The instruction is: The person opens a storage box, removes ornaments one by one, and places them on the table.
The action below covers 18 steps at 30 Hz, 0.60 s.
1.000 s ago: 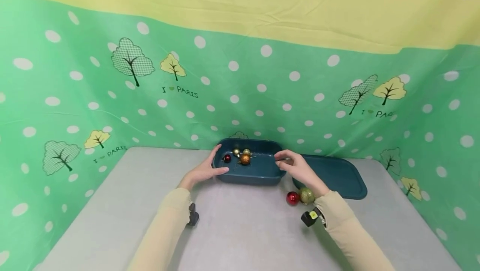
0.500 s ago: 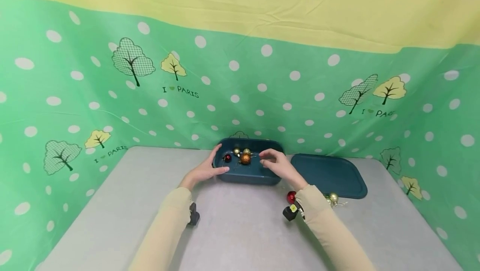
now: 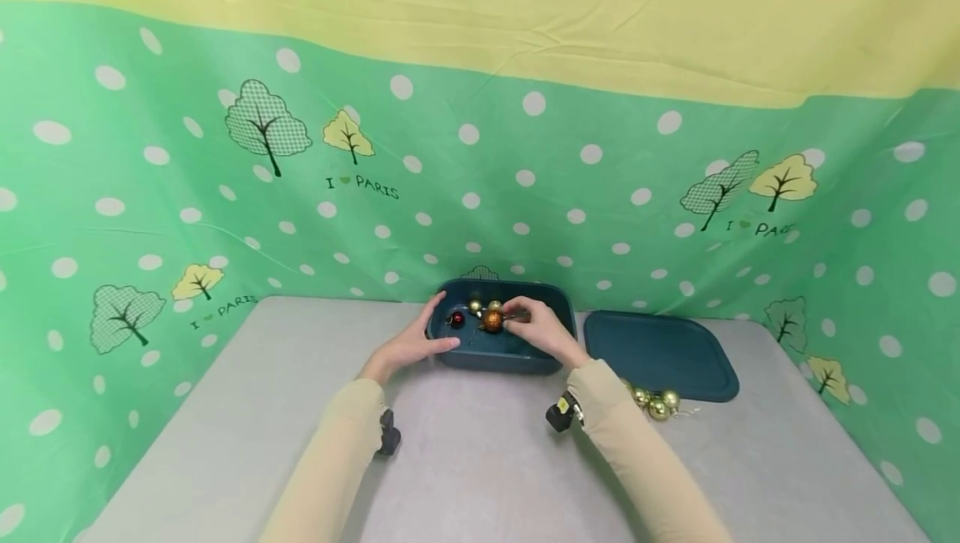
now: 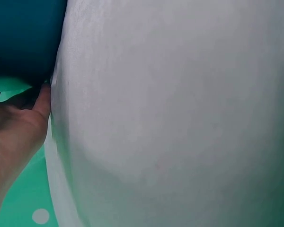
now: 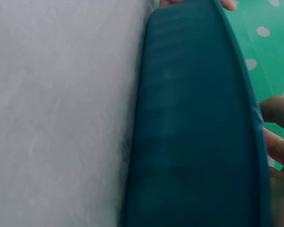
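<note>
A dark blue box (image 3: 495,360) stands near the back of the table. My left hand (image 3: 408,341) holds its left end, with spread fingers at the left wall and the thumb at the front rim. Over the box, my right hand (image 3: 543,330) has its thumb and fingertips parted at the right edge of an orange Christmas bauble (image 3: 491,321). A small dark red bauble (image 3: 457,320) and small gold baubles (image 3: 476,306) lie beside it. The right wrist view shows the box's front wall (image 5: 194,123) with the right fingers (image 5: 277,111) behind it, but no bauble.
The matching blue lid (image 3: 660,355) lies flat to the right of the box. Several gold baubles (image 3: 658,409) sit before the lid, partly behind the right sleeve. A green dotted cloth (image 3: 420,193) hangs behind the grey table (image 3: 480,460).
My right hand has moved left from the box's right end to the orange bauble. Its sleeve now covers the red bauble on the table and uncovers more gold ones. The left hand stays put.
</note>
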Available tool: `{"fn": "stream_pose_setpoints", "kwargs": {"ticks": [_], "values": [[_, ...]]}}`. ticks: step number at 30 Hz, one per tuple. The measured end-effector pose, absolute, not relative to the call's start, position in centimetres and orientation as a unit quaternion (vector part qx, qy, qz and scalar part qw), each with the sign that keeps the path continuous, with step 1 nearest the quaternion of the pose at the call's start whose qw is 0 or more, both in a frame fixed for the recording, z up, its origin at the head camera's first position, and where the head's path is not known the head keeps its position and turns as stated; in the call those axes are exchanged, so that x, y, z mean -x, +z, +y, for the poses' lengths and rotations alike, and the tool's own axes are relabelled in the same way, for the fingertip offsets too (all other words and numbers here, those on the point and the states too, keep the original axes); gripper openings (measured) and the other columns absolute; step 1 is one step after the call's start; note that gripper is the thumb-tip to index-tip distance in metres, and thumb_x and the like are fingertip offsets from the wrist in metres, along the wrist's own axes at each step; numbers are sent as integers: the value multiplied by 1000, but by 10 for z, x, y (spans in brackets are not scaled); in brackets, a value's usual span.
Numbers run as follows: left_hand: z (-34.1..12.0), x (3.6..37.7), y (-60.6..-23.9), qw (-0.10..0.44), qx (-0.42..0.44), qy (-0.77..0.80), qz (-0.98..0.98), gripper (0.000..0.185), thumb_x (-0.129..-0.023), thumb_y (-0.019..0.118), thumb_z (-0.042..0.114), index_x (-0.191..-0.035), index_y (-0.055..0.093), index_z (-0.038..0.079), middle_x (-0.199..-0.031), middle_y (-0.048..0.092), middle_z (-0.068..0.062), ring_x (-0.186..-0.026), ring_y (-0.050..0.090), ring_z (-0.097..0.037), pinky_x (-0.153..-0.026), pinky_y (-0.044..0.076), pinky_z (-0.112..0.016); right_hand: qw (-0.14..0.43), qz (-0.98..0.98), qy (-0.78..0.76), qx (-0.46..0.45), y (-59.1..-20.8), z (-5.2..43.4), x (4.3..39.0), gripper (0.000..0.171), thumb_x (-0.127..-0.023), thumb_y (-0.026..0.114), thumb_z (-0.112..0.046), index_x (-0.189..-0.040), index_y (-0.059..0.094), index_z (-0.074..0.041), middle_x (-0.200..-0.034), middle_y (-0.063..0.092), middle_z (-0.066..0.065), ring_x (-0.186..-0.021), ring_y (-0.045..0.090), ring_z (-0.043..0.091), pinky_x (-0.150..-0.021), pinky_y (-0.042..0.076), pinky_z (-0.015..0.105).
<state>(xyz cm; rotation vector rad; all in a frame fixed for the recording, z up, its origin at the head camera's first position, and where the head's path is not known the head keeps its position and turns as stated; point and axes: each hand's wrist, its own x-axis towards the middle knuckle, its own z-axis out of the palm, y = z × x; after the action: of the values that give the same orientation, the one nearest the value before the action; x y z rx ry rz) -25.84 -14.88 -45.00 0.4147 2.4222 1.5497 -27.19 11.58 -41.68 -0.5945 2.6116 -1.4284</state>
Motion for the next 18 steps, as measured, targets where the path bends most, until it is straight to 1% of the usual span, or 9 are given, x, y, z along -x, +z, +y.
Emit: {"fn": "stream_pose_setpoints", "kwargs": {"ticks": [5, 8, 13, 18], "values": [[-148, 259, -452, 123, -138, 529, 829, 98, -88, 72, 32, -157, 3, 25, -160, -3, -15, -142, 5, -43, -110, 15, -61, 44, 851, -476, 218, -425, 106, 277, 26, -90, 64, -3, -116, 63, 3, -114, 63, 18, -98, 62, 30, -82, 52, 41], [-148, 258, -452, 124, -138, 529, 828, 97, -88, 71, 32, -157, 3, 26, -160, -3, -14, -143, 5, -42, -110, 16, -60, 38, 853, -471, 223, -429, 101, 280, 26, -90, 65, -3, -115, 65, 2, -111, 64, 17, -97, 61, 27, -83, 50, 41], [-148, 258, -452, 125, -140, 532, 825, 95, -89, 70, 29, -157, 3, 26, -160, -3, -15, -143, 5, -42, -110, 17, -60, 29, 865, -455, 211, -429, 96, 283, 26, -89, 68, -6, -114, 66, -2, -110, 64, 12, -101, 60, 29, -86, 50, 44], [-148, 259, -450, 125, -137, 539, 821, 95, -89, 70, 26, -157, 3, 25, -160, -5, -15, -143, 4, -42, -109, 16, -61, 35, 874, -439, 206, -431, 94, 289, 30, -88, 70, -7, -117, 65, -1, -112, 62, 14, -103, 60, 32, -86, 50, 45]]}}
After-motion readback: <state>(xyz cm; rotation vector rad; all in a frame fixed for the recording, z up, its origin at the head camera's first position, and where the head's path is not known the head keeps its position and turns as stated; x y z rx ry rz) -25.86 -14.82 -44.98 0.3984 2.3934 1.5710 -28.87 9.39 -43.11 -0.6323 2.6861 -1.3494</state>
